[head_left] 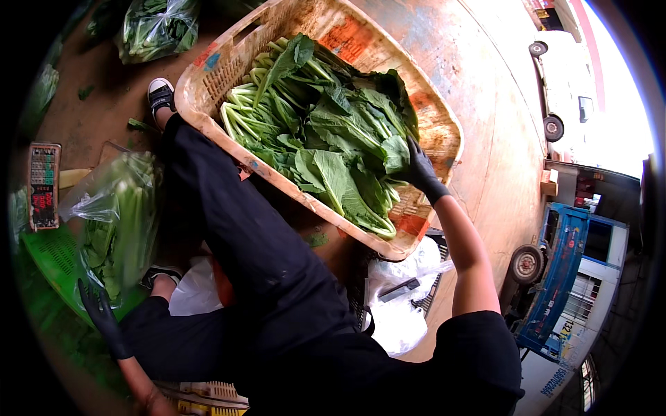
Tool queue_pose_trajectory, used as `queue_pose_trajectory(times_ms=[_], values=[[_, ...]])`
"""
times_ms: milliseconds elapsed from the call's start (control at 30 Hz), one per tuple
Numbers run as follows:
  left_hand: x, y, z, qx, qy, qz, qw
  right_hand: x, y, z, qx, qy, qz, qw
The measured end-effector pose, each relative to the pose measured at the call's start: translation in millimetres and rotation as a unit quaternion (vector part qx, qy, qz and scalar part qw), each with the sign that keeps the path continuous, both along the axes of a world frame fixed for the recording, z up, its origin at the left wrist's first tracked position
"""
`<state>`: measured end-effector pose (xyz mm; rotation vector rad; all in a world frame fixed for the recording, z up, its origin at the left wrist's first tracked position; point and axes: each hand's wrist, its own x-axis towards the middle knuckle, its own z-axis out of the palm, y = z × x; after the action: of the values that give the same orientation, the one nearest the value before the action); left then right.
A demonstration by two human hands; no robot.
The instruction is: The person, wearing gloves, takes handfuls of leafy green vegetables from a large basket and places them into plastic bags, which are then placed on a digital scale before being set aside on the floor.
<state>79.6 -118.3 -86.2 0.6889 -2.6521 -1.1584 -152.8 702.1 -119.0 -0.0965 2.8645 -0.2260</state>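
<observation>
My right hand [422, 170], in a dark glove, reaches into a worn, pale plastic crate [229, 142] and grips leafy greens [347, 132] at the right end of the pile. Leaves partly cover its fingertips. The greens lie with pale stalks to the left and broad leaves to the right. Down at the left, my gloved left hand [103, 320] is open, fingers stretched out against the lower end of a clear plastic bag [119, 222] filled with greens. That bag rests on a green perforated tray [52, 253].
A digital scale display [44, 186] stands beside the green tray. Another bag of greens [161, 31] lies at the upper left. White plastic bags [399, 305] with a dark object on top sit below the crate. A blue truck [565, 277] and a white van [565, 90] stand at the right.
</observation>
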Motion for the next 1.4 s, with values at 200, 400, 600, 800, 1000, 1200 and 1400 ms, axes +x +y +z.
queue_pose_trajectory(times_ms=[200,400,600,800,1000,1200,1400], values=[[-5,52,29,-0.004,-0.047,0.003,0.999,-63,79,1,-0.144,0.031,-0.084,0.985],[-6,41,5,0.055,-0.097,0.028,0.993,-40,74,9,-0.252,-0.128,-0.436,0.854],[-23,63,-13,0.047,-0.059,-0.034,0.997,5,52,-44,-0.163,-0.056,0.015,0.985],[-36,76,2,0.018,-0.045,-0.021,0.999,2,48,-58,-0.185,-0.025,-0.008,0.982],[9,54,-4,-0.013,-0.075,-0.003,0.997,-18,44,-28,-0.115,-0.1,-0.013,0.988],[20,56,16,-0.013,-0.073,0.019,0.997,-32,48,-2,-0.232,-0.133,0.0,0.964],[5,69,4,-0.006,-0.06,0.008,0.998,-26,26,47,-0.23,-0.248,-0.115,0.934]])
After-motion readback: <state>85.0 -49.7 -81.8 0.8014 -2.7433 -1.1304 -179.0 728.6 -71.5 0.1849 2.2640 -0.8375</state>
